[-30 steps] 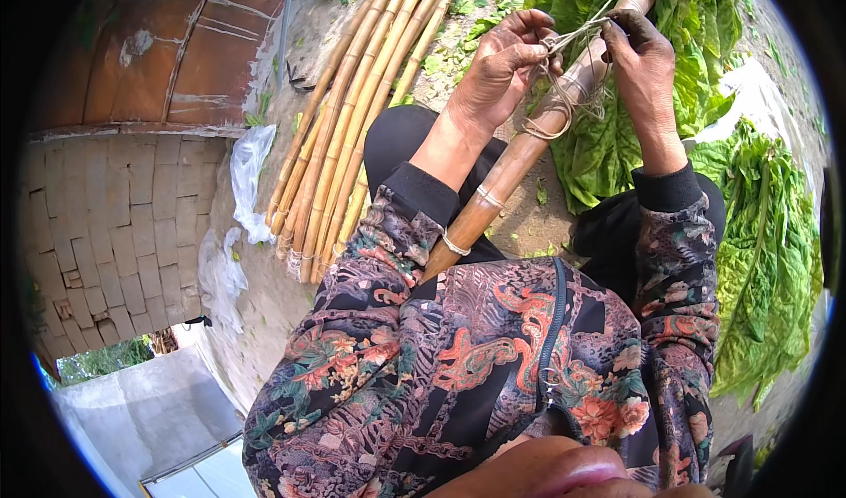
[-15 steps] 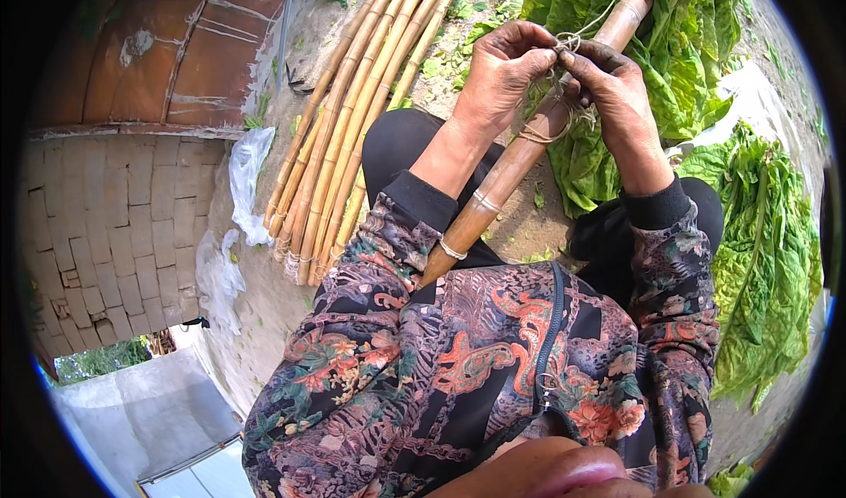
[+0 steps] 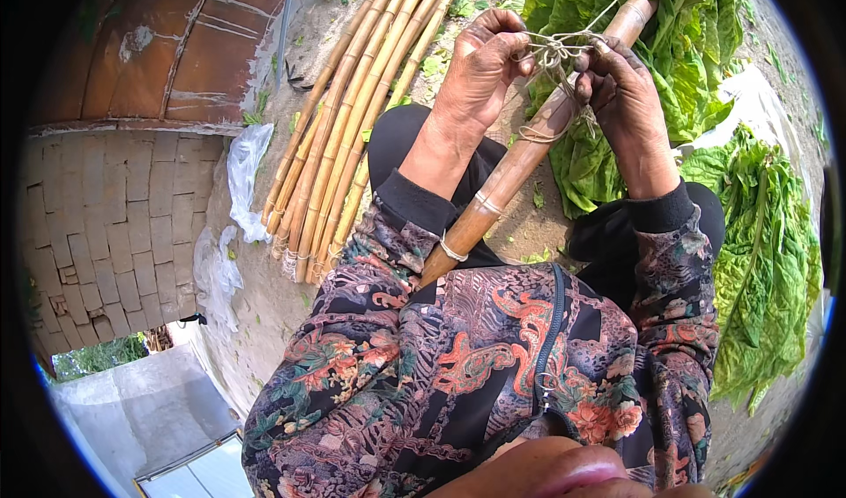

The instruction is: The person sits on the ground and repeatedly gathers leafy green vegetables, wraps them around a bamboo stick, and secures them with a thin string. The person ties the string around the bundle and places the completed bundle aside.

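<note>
A person in a patterned floral jacket is working a tangle of pale string (image 3: 557,55) above a bamboo pole (image 3: 520,159) that is lying slantwise across the lap, its far end reaching into a heap of broad green leaves (image 3: 670,48). The left hand (image 3: 480,66) and right hand (image 3: 621,88) are sitting close together, fingers pinching the thin, knotted string; more loops are circling the brown, jointed pole just below. A bundle of yellow bamboo canes (image 3: 352,128) is lying on the dirt ground beside a brick wall (image 3: 106,234).
</note>
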Available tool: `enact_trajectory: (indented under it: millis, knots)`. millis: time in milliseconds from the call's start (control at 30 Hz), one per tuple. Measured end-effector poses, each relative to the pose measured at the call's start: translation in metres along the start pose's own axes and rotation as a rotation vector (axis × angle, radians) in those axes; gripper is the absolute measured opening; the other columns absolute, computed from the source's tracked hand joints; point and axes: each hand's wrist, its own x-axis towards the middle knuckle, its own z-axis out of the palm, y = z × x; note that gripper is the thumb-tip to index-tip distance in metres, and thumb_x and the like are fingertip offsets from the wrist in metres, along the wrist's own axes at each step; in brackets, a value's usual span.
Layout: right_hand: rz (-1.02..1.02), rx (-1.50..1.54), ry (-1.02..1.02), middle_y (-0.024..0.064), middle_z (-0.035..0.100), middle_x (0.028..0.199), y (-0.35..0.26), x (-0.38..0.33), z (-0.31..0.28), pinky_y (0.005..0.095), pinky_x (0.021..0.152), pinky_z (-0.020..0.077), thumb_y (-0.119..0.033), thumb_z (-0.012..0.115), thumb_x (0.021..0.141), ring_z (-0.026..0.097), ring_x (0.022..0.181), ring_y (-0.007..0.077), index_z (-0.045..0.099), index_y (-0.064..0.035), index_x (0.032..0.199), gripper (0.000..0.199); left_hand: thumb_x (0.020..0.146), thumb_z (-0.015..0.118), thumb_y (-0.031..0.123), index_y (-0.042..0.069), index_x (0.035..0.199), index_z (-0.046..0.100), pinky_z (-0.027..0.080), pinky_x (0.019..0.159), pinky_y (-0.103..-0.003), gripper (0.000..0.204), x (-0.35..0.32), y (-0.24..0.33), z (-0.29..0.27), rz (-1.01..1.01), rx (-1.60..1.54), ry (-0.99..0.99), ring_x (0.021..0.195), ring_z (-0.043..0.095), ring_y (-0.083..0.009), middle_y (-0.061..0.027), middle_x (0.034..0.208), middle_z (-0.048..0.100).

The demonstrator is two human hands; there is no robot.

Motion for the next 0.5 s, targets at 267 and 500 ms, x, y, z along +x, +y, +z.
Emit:
enact_trajectory:
  millis: [267, 500]
  knots:
    - [-0.045, -0.156, 0.027, 0.0076, 0.062, 0.076, -0.003, -0.004, 0.009, 0.0222, 0.052, 0.0446, -0.015, 0.055, 0.091, 0.055, 0.054, 0.0121, 0.054, 0.0002, 0.104, 0.021, 0.084, 0.059, 0.004, 0.004, 0.097, 0.053, 0.05, 0.068, -0.026, 0.014, 0.012, -0.003, -0.002, 0.439, 0.523, 0.18, 0.068, 0.055, -0.0117, -0.0044, 0.081, 0.054]
    - [-0.557, -0.963, 0.233, 0.0034, 0.059, 0.069, -0.021, 0.001, 0.01, 0.0195, 0.051, 0.0405, -0.017, 0.065, 0.086, 0.05, 0.057, 0.0046, 0.061, -0.0012, 0.103, 0.024, 0.087, 0.057, 0.008, 0.004, 0.1, 0.048, 0.044, 0.053, -0.024, 0.017, 0.013, 0.002, 0.011, 0.215, 0.491, 0.043, 0.056, 0.049, -0.008, 0.0019, 0.066, 0.05]
